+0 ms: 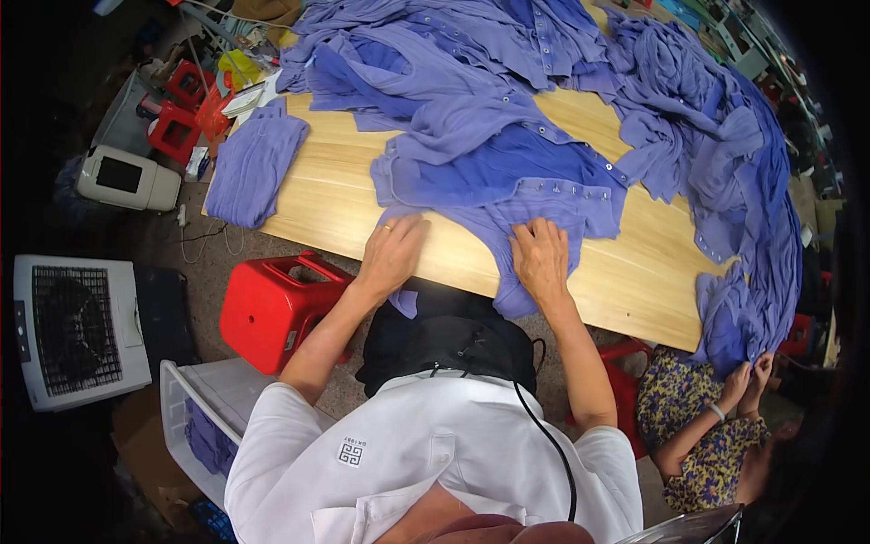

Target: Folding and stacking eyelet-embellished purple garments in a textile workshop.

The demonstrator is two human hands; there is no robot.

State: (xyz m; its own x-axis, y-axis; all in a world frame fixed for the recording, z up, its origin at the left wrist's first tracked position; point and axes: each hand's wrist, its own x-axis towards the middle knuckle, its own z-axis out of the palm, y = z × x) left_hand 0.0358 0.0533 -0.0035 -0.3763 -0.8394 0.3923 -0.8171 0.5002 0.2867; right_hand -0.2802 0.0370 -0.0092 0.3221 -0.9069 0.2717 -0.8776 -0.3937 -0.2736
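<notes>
A purple button-front garment [535, 163] lies spread on the wooden table in front of me, its placket and round metallic buttons facing up. At its near left corner my left hand [394, 254], with a ring on one finger, is closed on the cloth at the table edge. A small end of purple fabric hangs below that hand. My right hand [542, 261] is closed on the garment's near right part, fingers bent into the cloth. One sleeve-like strip droops over the table edge between my hands. My fingertips are partly hidden.
More purple garments [707, 136] heap along the far and right sides of the wooden table [335, 195]. A folded purple piece [263, 163] lies at left. Red stools [272, 313], a white bin [195, 381] and a fan-like appliance [82, 331] stand nearby. Another person's hands [748, 385] hold cloth at right.
</notes>
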